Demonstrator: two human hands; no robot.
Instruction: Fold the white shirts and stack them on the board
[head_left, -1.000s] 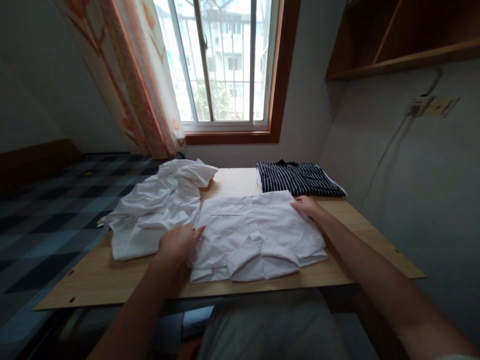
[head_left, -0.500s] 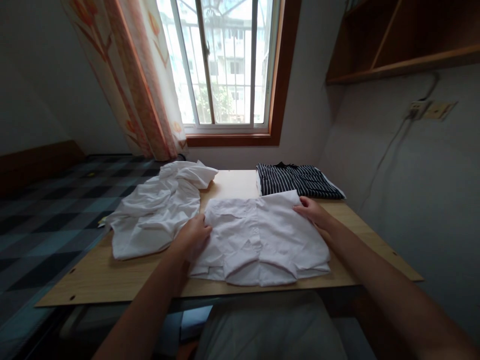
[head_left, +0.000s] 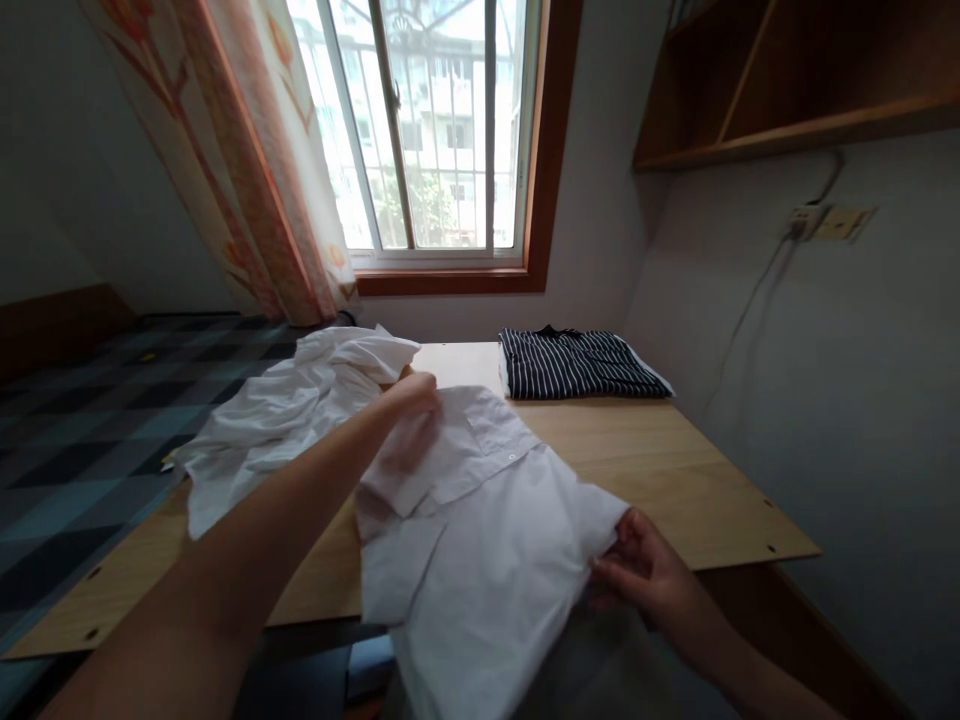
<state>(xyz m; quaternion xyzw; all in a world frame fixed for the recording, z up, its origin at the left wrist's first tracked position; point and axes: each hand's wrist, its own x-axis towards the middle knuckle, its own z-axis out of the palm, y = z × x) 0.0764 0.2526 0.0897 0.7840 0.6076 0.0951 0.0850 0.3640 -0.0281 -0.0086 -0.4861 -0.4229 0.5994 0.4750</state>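
Dim light, overexposed window (head_left: 442,130)

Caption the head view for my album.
Right hand grips a white shirt, left hand blurred at its edge, striped garment beyond.

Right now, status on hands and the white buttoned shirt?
Left hand on shirt, grip blurred. Right hand pinching its right edge. Shirt overhangs pale wooden board. Crumpled white cloth garment close on left.

Bright window (head_left: 450,150) w/ brown frame (head_left: 551,150) sits btwn floral curtain (head_left: 247,180) & wall shelf (head_left: 795,136).
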